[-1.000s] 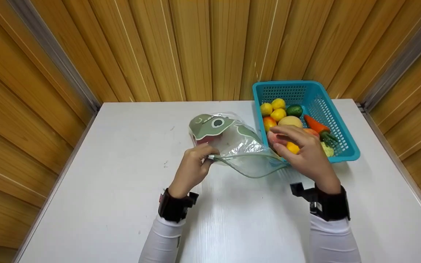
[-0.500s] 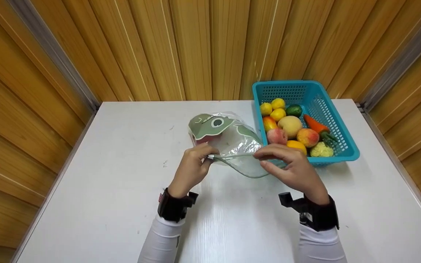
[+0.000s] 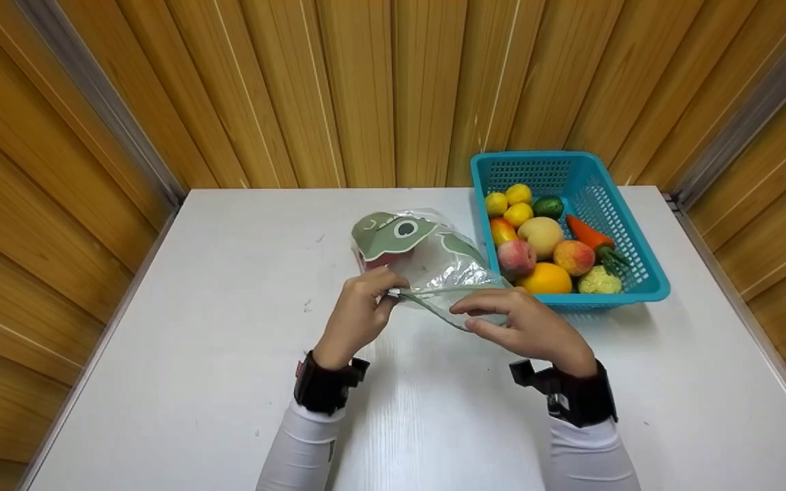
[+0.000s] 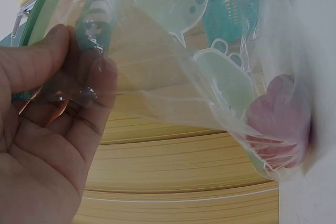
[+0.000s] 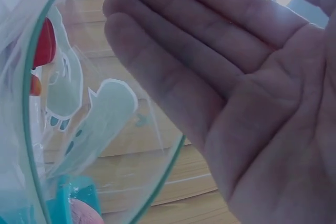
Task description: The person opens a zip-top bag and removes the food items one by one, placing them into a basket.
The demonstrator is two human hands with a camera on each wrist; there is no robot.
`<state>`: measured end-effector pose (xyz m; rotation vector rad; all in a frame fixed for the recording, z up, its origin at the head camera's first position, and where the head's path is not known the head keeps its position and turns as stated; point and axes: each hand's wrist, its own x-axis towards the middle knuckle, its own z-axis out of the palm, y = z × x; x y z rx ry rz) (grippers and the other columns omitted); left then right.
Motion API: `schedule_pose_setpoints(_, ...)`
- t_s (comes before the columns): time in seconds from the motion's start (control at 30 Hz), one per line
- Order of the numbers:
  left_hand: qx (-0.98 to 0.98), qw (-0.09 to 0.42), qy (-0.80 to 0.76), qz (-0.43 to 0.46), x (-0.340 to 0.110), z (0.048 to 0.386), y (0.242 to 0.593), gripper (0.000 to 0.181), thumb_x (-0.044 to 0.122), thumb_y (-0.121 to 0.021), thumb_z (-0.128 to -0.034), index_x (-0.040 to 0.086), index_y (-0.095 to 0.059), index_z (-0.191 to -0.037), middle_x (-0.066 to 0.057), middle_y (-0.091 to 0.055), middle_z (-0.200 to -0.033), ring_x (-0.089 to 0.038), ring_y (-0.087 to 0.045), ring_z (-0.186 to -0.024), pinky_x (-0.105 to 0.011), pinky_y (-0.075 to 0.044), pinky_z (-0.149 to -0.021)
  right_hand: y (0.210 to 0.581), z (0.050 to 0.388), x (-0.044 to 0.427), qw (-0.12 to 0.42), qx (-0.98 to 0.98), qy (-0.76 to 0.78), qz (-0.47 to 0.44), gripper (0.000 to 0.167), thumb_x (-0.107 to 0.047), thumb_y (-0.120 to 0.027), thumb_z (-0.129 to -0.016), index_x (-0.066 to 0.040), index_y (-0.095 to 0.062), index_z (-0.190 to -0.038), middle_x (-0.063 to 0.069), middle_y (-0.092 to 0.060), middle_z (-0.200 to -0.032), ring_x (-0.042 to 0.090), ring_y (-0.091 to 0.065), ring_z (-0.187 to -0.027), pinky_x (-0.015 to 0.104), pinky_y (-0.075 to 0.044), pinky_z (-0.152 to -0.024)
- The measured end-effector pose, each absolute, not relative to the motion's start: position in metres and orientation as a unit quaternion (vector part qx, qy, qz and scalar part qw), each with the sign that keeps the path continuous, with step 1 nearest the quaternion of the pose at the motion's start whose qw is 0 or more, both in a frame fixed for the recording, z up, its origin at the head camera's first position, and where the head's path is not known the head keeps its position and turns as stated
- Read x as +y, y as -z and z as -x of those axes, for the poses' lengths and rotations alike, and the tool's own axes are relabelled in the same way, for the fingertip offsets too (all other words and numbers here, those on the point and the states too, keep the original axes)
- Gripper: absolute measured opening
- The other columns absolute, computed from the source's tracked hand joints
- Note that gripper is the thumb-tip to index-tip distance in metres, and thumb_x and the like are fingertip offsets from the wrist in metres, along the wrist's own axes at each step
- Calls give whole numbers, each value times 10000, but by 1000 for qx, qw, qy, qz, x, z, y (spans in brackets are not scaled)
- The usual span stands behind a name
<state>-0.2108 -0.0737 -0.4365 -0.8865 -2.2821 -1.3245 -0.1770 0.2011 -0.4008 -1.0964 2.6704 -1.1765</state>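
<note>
A clear zip bag (image 3: 458, 273) with green cartoon prints lies on the table, its mouth toward me. My left hand (image 3: 359, 314) pinches the left corner of the mouth, beside the white slider (image 3: 394, 292). In the left wrist view the thumb is on one side of the film and fingers show through it. A red lobed thing (image 4: 281, 121) is inside the bag at its far end, blurred by the plastic. My right hand (image 3: 529, 324) is at the right part of the bag's mouth, fingers extended, holding nothing; the right wrist view shows its bare palm beside the green rim (image 5: 31, 103).
A teal basket (image 3: 628, 298) stands right of the bag, holding several fruits and vegetables, among them an orange (image 3: 546, 279), a carrot (image 3: 587, 232), peaches (image 3: 574, 257) and lemons (image 3: 518, 194). A wood-patterned wall (image 3: 359, 95) rises behind the white table (image 3: 250, 286).
My right hand has moved left from over the basket's front corner to the bag's mouth, uncovering the orange and peaches. The left hand has kept its grip and place.
</note>
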Motion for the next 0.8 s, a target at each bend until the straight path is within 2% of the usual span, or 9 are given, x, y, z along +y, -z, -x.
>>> schedule_pose_setpoints(0.2,-804,181,468,317,-74,210,435,226,-165,-667,-824,43,-741,-873,-33,-691,-860,-115,-625,-809,-296,-560,-729,404,180,192,20,868,349,352,260,-76,-612,-1021,-11,-716,-1250,108,-745,-1193,261,-691,-991,467,-581,-925)
schedule_pose_setpoints(0.5,-805,183,466,319,-75,211,434,202,-149,-686,-829,38,-746,-872,-41,-701,-864,-131,-650,-820,-306,-572,-751,418,189,179,14,887,302,349,276,-3,-537,-1018,11,-702,-1239,120,-732,-1092,259,-616,-869,407,-558,-823)
schedule_pose_setpoints(0.7,-802,186,469,321,-76,211,434,179,-127,-712,-827,43,-749,-866,-35,-709,-866,-136,-659,-819,-309,-575,-746,433,197,170,11,898,287,334,305,44,-508,-999,0,-690,-1239,164,-708,-1195,322,-641,-992,494,-556,-928)
schedule_pose_setpoints(0.8,-803,184,466,322,-76,211,434,186,-132,-705,-825,44,-751,-864,-34,-709,-864,-161,-668,-817,-313,-576,-748,442,202,166,-3,899,283,334,344,41,-510,-997,-12,-668,-1298,188,-669,-1294,354,-621,-1111,530,-513,-1014)
